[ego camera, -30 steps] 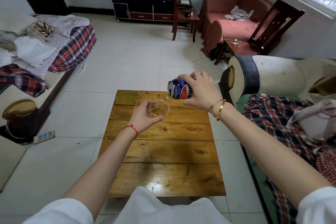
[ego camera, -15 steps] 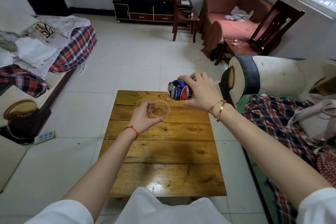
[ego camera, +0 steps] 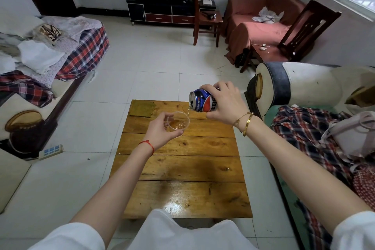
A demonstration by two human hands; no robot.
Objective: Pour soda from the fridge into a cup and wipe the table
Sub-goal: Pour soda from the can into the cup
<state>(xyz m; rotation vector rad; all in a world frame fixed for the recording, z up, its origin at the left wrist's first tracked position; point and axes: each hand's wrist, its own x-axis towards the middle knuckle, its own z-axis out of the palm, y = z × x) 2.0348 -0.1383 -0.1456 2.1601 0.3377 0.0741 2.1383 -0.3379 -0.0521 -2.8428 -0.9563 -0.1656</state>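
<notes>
My right hand (ego camera: 225, 103) grips a blue soda can (ego camera: 200, 101) tipped on its side, mouth to the left. A thin stream of brown soda runs from it into a clear plastic cup (ego camera: 178, 122). My left hand (ego camera: 160, 131) holds that cup from the left, above the far part of the wooden table (ego camera: 182, 168). The cup has a shallow pool of brown soda in its bottom. A wet shine lies on the table's near edge.
A green patch (ego camera: 143, 107) sits at the table's far left corner. A sofa with plaid cloth (ego camera: 316, 138) and a bag lies close on the right, another sofa with clothes (ego camera: 40, 63) on the left. A power strip (ego camera: 50, 150) lies on the tiled floor.
The soda level in the cup has risen a little. Both hands stay nearly where they were, with the can still tipped over the cup.
</notes>
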